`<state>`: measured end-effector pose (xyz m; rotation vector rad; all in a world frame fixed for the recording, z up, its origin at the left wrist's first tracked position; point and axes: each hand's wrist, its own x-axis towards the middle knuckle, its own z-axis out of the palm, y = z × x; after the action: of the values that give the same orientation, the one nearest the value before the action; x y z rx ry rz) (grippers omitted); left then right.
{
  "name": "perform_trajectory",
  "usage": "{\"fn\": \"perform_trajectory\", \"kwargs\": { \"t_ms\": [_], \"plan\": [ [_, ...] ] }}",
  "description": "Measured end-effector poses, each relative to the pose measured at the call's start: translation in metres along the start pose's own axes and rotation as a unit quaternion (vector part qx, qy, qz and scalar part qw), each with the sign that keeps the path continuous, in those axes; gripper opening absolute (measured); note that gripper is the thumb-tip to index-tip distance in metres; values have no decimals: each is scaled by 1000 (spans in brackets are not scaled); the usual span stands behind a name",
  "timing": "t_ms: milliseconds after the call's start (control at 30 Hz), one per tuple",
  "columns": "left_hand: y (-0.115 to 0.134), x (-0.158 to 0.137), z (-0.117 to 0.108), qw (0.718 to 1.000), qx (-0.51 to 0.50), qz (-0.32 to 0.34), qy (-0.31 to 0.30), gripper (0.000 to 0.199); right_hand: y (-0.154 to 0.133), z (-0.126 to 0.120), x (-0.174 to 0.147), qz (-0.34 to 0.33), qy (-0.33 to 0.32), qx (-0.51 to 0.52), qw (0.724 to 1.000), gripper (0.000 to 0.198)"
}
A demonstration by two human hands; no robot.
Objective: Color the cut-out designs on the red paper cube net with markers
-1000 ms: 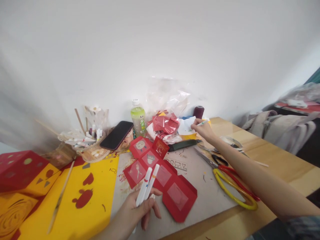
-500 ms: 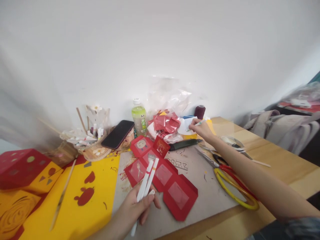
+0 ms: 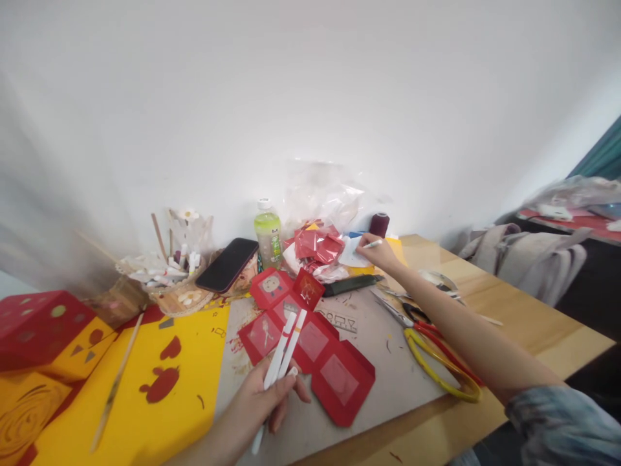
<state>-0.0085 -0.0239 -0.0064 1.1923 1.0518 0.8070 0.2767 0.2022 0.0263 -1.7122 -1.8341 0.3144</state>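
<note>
Two white marker pens point(image 3: 286, 346) and a white cap are gripped in my left hand point(image 3: 272, 395), low over the grey board. Beyond them lies a red paper box net point(image 3: 310, 343) with clear windows, some holding small drawings. My right hand point(image 3: 378, 254) reaches to the back of the table, closed round a white marker point(image 3: 372, 244). Its fingers rest at a piece of white paper point(image 3: 350, 251), which lies by yellow sheets and beside a clear bag of red scraps point(image 3: 317, 246).
Large yellow-handled scissors point(image 3: 436, 366) lie under my right forearm. A green-capped bottle-shaped drink point(image 3: 268, 233), a phone point(image 3: 228, 264) and a basket of markers point(image 3: 174, 272) stand behind. At left are yellow paper point(image 3: 130, 401) with cut-outs and a red box point(image 3: 43, 323).
The view has shifted slightly, so the table items appear a little further left. My right hand stays at the white paper with the marker; my left hand keeps its pens.
</note>
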Motion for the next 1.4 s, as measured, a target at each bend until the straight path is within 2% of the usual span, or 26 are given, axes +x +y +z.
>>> {"fn": "perform_trajectory", "kwargs": {
  "t_ms": [233,467,667,833,1033,1167,1400],
  "plan": [
    [3,0,1,1000,-26,1,7,47,3,-5,5,3,30,-11,999,29],
    [2,2,0,999,-41,-3,-2,49,5,-15,-6,-21,4,12,1000,28],
    [2,0,0,1000,-24,-13,16,51,7,-25,-19,7,16,8,1000,28],
    [-12,5,-4,999,-39,-1,10,50,5,-30,-24,34,13,-14,999,27],
    [-17,8,-6,997,-61,-32,16,54,9,-33,-29,65,27,-41,997,26],
    [-13,9,-5,998,-57,-33,-1,56,9,-34,-34,55,18,-47,997,26],
    [-12,6,-5,999,-39,-31,2,50,4,-38,-35,29,12,-45,999,25]
  ]
}}
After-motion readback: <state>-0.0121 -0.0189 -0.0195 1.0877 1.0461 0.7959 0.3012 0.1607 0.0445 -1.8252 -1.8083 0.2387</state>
